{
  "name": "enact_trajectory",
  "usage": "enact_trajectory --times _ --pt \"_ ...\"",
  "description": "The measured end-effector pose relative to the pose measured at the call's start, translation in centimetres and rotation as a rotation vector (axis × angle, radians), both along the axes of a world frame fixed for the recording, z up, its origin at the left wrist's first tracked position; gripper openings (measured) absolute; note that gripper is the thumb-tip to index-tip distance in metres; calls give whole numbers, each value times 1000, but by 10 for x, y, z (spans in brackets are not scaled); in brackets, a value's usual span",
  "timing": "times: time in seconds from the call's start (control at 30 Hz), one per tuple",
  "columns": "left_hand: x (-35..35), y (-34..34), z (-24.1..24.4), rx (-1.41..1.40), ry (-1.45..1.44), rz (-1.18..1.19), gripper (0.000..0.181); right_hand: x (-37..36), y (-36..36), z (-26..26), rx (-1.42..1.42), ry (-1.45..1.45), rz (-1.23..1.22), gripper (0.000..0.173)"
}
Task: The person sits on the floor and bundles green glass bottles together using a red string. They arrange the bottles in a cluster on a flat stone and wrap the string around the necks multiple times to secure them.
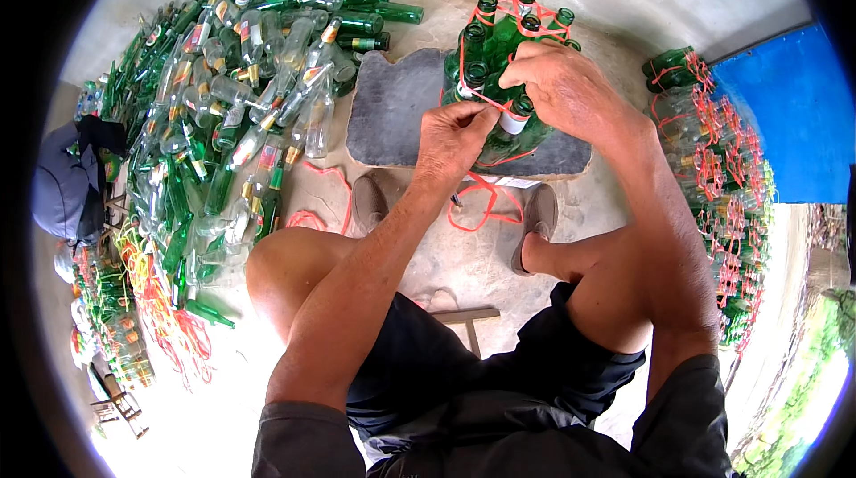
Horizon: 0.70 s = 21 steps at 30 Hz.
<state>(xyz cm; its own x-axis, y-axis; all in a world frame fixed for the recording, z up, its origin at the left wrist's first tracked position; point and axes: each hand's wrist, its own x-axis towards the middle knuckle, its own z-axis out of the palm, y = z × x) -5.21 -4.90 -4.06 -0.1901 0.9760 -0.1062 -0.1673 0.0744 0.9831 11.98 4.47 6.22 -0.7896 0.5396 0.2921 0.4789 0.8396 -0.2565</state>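
Observation:
Several green glass bottles (498,56) stand upright in a tight cluster on a dark slab (394,110). Pink plastic strapping (483,98) runs from neck to neck, and another band circles the bottles low down. My left hand (455,133) pinches this strapping between thumb and fingertips beside the nearest bottle, which has a pale label on its neck (513,123). Over the right side of the cluster, my right hand (568,80) is bent with curled fingers among the bottle necks. Its fingertips are close to the strapping, but what they grip is hidden.
A large heap of loose green and clear bottles (267,70) lies to the left. Bundles of strapped bottles (715,163) are stacked at right, by a blue panel (789,117). Loose strap (481,207) loops on the floor between my shoes. More strapping (164,304) lies at far left.

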Motion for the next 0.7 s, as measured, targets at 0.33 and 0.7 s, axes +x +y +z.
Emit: enact_trajectory --times 0.33,0.7 --pt "3 11 -18 -32 302 133 37 -19 27 10 -412 -268 104 38" --pt "9 14 -17 -157 416 222 44 -41 34 27 -689 -604 -36 52"
